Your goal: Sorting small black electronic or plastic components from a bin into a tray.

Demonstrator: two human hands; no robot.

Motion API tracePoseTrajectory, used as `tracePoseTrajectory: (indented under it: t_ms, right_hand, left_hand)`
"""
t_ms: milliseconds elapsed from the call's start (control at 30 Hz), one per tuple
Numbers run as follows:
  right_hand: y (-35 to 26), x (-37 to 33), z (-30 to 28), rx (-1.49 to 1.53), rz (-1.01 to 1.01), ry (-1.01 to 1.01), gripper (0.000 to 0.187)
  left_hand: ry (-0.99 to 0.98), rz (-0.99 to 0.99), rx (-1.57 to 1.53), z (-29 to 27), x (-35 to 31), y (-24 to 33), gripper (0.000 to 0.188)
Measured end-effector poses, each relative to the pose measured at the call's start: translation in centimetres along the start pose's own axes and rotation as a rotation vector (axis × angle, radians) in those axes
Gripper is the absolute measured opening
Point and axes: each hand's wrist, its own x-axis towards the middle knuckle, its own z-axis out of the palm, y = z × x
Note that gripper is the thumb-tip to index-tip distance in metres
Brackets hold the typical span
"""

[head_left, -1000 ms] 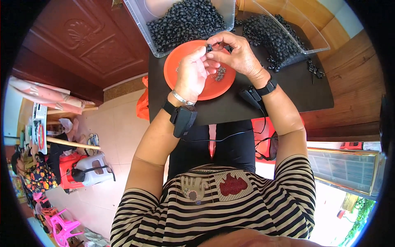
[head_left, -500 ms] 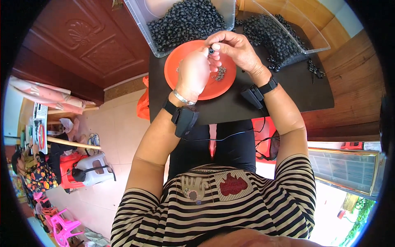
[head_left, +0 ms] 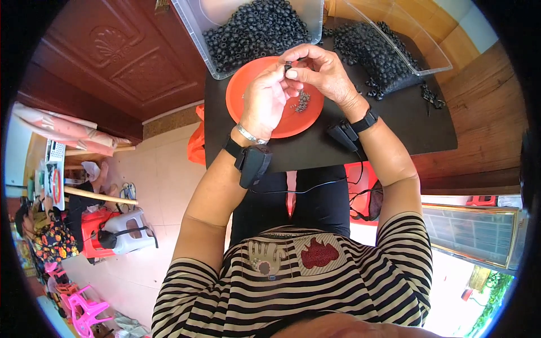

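Observation:
My left hand [head_left: 265, 101] and my right hand [head_left: 324, 73] meet over an orange-red plate [head_left: 298, 125]. Between their fingertips they pinch a small black ring-like part [head_left: 288, 66]. My right thumb and forefinger close on it from the right, while the left fingertips grip it from the left, with the other left fingers curled. Small silvery metal pieces [head_left: 303, 102] lie in a heap on the plate, below the hands; whether one sits in the black part is too small to tell.
A clear plastic bin [head_left: 213, 63] full of similar black parts stands at the table's far left. More black parts [head_left: 389, 65] fill a clear container at the far right, some loose beside it. A cable [head_left: 307, 191] runs between my wrist devices below the dark table's edge [head_left: 406, 151].
The black part has turned between my fingertips, its round hole no longer facing up. My right thumb has shifted slightly down and left, and my left hand has rolled a little.

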Motion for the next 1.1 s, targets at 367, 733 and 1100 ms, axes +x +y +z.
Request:
tracePoseTrajectory:
  t_ms: [367,733,1100]
  right_hand:
    - [0.3,0.3,-0.5,0.047,-0.030,0.001,0.013]
    - [-0.7,0.2,0.1,-0.679,-0.461,0.064,0.031]
    - [-0.8,0.1,0.2,-0.674,-0.475,0.087,0.025]
  left_hand:
    - [-0.009,0.006,0.056,-0.2,0.1,-0.1,0.023]
    - [0.012,-0.002,0.002,-0.4,0.2,-0.1,0.023]
    - [-0.046,-0.030,0.000,-0.3,0.1,-0.4,0.026]
